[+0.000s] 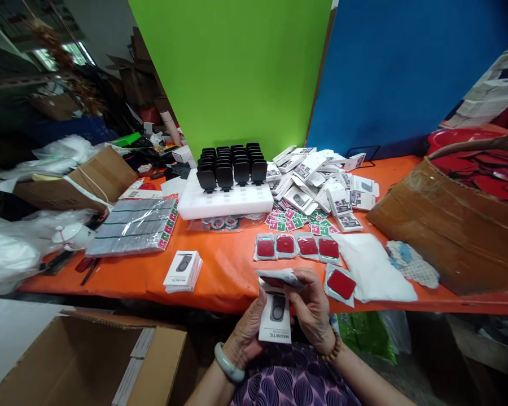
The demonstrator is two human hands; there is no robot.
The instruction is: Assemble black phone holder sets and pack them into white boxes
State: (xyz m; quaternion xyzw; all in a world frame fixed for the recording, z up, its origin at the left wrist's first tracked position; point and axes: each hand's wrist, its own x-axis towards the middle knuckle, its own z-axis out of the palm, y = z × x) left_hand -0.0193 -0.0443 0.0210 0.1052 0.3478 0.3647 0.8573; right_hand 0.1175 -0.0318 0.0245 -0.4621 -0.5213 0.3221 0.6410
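Everything here is placed from the orange table top (pixel 220 270). Just off its near edge, over the person's lap, the left hand (pixel 248 332) is curled around a small white printed carton (pixel 276 320) with a dark oval picture and the word MAGNETIC on its face, thumb on the front and fingers behind it, so the box stands nearly upright. The right hand (pixel 313 313) is closed on the carton's other side, its fingertips pinching a clear plastic sachet with a red pad inside (pixel 280 277) that lies across the box's open top (how far it has gone in cannot be told).

On the table, just beyond the hands, a row of four more red-pad sachets (pixel 297 246) lies flat, with a fifth sachet (pixel 341 283) near the edge beside the right hand. A white soft cloth bag (pixel 375 265) rests just right of those. Left of the hands, near the table's front edge, sits a short stack of identical white cartons (pixel 183 272). Farther back at the table's middle stands a white foam tray (pixel 226 198) holding rows of black square holders (pixel 232 163), and to its right a loose heap of white boxes (pixel 322 180). Below the table's left end stands an open brown cardboard box (pixel 88 361)
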